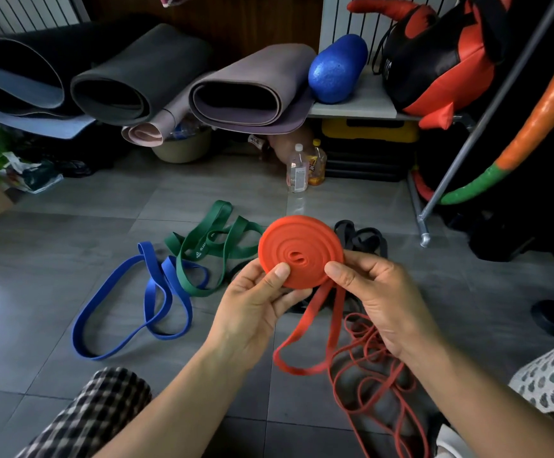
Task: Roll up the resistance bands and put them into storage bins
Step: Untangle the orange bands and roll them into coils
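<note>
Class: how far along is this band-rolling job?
Done: no finished roll or binned band shows. In hand: left hand and right hand hold the orange band, mostly coiled, tail hanging. Left: blue band, green band, black band and thin red band lie loose on the floor.

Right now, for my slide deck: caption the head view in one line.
Left hand and right hand pinch a part-coiled orange band; blue band and green band lie loose beyond.
</note>
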Tool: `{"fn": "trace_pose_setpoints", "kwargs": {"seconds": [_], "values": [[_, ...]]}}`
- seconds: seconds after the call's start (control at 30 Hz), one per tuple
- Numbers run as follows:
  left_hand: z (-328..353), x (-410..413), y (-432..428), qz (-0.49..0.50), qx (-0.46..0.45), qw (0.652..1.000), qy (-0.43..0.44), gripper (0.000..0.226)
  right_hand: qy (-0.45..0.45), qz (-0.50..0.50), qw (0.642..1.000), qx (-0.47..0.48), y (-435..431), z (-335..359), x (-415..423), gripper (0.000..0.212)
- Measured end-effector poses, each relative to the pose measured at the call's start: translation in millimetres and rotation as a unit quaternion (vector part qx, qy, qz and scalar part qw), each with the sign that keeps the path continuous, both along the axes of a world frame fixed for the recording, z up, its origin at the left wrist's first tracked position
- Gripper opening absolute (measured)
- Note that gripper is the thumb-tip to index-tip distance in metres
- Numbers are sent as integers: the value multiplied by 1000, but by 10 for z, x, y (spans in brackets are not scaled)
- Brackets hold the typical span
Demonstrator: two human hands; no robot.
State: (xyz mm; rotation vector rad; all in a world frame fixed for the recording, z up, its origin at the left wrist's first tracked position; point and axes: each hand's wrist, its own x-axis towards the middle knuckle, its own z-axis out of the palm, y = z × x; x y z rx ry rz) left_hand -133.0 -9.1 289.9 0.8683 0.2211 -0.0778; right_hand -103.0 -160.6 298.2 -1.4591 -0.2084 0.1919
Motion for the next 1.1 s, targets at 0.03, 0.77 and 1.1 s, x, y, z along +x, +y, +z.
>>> {"fn": "trace_pose_setpoints", "kwargs": {"seconds": [0.03,0.77,1.1], "values": [[-13,0,5,-5,-5,1000,4,27,3,-2,1000,0,-3,-8,6,17],[87,77,105,15,119,993,-17,27,-34,2,993,-111,-125,111,58,19],[51,71,31,36,12,999,6,22,48,-49,998,-14,69,-69,-5,16]]}}
